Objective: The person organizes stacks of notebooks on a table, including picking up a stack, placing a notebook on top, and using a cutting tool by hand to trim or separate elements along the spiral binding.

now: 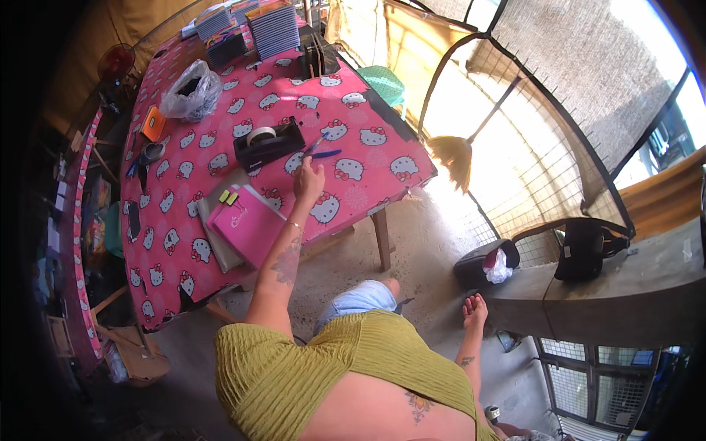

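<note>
My left hand [309, 182] reaches over the pink cat-print table, fingers stretched out. Its fingertips are at the near ends of two slim pen-like things, one of them a blue pen [327, 153]; whether they touch is too small to tell. Just left of these stands a black tape dispenser [269, 145] with a pale roll. Beneath my left forearm lies a pink folder [243, 224] with yellow-green binder clips [229, 198], on top of a greyish packet [215, 234]. Low on the right, my right hand [475, 312] hangs away from the table, palm up, fingers apart and holding nothing.
Stacks of booklets [273, 31] stand at the table's far end, near a plastic bag [193, 92] and an orange box [153, 123]. A green chair [384, 86] is beyond the table. At right, a broom [453, 158] leans and a black bag [581, 250] rests on a concrete ledge [625, 298].
</note>
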The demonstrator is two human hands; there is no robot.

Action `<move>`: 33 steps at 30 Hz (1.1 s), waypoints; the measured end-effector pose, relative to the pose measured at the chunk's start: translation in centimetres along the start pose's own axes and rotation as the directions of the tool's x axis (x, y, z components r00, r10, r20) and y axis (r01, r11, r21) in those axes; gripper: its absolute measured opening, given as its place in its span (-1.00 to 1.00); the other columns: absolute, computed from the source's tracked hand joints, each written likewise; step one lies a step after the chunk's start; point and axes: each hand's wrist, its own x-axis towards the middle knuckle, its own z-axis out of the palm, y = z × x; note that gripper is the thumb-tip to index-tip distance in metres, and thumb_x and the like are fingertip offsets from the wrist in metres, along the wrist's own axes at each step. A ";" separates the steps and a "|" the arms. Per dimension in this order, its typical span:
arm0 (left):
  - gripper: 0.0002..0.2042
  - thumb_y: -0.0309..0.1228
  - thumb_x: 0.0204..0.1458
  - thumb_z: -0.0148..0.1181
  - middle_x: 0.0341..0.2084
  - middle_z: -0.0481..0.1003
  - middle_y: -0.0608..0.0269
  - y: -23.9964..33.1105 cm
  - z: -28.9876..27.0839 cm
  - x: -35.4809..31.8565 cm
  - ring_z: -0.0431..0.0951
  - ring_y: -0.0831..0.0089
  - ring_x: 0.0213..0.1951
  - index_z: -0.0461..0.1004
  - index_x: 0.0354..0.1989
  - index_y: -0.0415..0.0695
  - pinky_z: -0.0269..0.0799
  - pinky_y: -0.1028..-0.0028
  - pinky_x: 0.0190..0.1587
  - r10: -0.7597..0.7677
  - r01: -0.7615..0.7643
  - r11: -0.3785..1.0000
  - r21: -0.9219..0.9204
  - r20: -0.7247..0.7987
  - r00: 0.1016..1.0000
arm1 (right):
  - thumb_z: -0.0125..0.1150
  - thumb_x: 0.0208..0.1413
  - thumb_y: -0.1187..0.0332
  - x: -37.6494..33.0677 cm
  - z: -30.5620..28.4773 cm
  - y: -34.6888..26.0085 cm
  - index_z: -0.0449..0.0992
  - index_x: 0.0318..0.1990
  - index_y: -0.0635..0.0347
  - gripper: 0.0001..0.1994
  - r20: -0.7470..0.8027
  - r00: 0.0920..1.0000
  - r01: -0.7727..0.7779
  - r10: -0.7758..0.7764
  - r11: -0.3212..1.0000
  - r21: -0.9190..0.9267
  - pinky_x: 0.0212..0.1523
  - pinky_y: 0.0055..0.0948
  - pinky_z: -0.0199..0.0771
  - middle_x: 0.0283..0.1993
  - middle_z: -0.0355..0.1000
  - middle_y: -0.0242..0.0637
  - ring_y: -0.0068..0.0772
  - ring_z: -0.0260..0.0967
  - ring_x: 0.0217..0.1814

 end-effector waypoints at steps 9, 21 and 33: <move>-0.78 -0.18 0.06 0.10 -0.33 0.42 0.08 3.6 11.0 5.7 0.44 0.10 -0.20 0.43 -0.36 -0.08 0.35 0.16 -0.16 0.080 0.085 0.905 0.416 -0.364 0.928 | 0.08 0.20 0.24 16.9 12.4 -9.6 0.42 0.03 -0.05 -0.75 0.269 0.948 -0.072 0.170 0.938 -0.339 -0.19 -0.32 0.40 -0.15 0.46 -0.43 -0.43 0.43 -0.13; -0.77 -0.32 0.04 0.19 -0.21 0.35 0.03 9.7 14.8 8.0 0.37 0.03 -0.08 0.38 -0.22 -0.17 0.28 0.10 -0.05 0.005 0.050 0.986 0.157 -0.334 0.943 | 0.08 0.15 0.27 36.7 28.2 -21.5 0.42 -0.06 0.03 -0.78 0.219 0.854 -0.161 0.472 0.639 -0.753 -0.27 -0.26 0.35 -0.23 0.42 -0.40 -0.40 0.40 -0.22; -0.59 -0.34 0.13 0.11 0.02 0.36 -0.08 17.3 21.9 8.7 0.34 -0.01 0.09 0.30 0.14 -0.19 0.23 0.18 0.14 -0.505 0.486 0.841 -0.237 -0.666 0.549 | 0.07 0.17 0.25 50.6 69.0 -30.7 0.36 0.12 0.10 -0.63 0.628 0.624 0.289 0.465 0.609 -0.738 -0.32 -0.47 0.37 -0.19 0.42 -0.39 -0.49 0.43 -0.19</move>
